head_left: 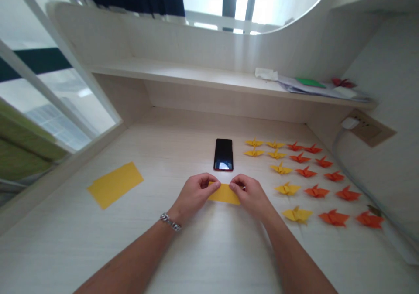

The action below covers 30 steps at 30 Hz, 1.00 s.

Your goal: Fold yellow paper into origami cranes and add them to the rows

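Between my hands is a small yellow sheet of paper [225, 194], its long side running left to right. My left hand [195, 192], with a silver chain bracelet [170, 221] on its wrist, pinches the sheet's upper left part between thumb and fingers. On the upper right, my right hand [251, 193] grips the same sheet in a like pinch. Part of each end of the paper is hidden behind the hands. Just beyond the sheet lies a dark phone [224, 155], screen up. To the left rest flat yellow papers [116, 185], overlapping.
Several yellow paper cranes [287, 189] and orange paper cranes [316, 191] stand in rows on the right of the desk [157, 259]. A cable [347, 172] runs down the right wall from a plug [350, 123]. Across the back, a shelf [196, 75] holds papers.
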Each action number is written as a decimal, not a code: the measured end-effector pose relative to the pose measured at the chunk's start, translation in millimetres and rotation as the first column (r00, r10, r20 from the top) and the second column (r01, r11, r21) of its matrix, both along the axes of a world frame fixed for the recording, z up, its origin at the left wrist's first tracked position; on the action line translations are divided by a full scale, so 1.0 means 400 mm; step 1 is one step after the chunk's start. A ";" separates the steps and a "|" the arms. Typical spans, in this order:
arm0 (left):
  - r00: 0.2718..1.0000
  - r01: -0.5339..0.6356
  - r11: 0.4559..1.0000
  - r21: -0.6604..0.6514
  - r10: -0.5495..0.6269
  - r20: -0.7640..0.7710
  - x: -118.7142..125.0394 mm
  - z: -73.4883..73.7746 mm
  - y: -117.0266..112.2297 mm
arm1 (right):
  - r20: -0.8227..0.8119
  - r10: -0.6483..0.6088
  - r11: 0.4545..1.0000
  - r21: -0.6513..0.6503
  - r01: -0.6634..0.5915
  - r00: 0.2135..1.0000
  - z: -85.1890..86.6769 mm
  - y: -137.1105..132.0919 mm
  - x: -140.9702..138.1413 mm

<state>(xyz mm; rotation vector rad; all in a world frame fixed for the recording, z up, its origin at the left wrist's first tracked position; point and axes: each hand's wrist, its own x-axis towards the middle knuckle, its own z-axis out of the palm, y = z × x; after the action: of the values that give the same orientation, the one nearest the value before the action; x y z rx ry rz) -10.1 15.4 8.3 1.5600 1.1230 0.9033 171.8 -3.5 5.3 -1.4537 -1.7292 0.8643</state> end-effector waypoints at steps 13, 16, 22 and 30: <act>0.925 0.161 0.983 0.094 -0.117 -0.360 -0.060 0.040 0.023 | 0.134 0.074 0.992 -0.116 -0.058 0.988 0.039 0.005 0.062; 0.967 0.041 0.998 0.055 -0.026 -0.252 -0.077 0.038 0.038 | 0.118 0.004 0.993 -0.119 0.010 0.993 0.038 0.008 0.080; 0.990 0.139 0.989 -0.052 -0.141 -0.026 -0.023 0.027 0.011 | -0.004 0.030 0.995 -0.099 -0.030 1.000 0.022 0.007 0.042; 0.995 -0.034 0.994 -0.106 0.044 0.090 -0.022 0.016 0.019 | -0.455 -0.190 0.962 -0.265 0.072 0.870 -0.013 0.026 0.027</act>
<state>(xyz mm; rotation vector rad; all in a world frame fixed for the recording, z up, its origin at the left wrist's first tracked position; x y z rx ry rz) -18.8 22.8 14.7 1.4023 1.1207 0.9186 182.5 7.0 0.2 -1.3433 -1.1721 1.2692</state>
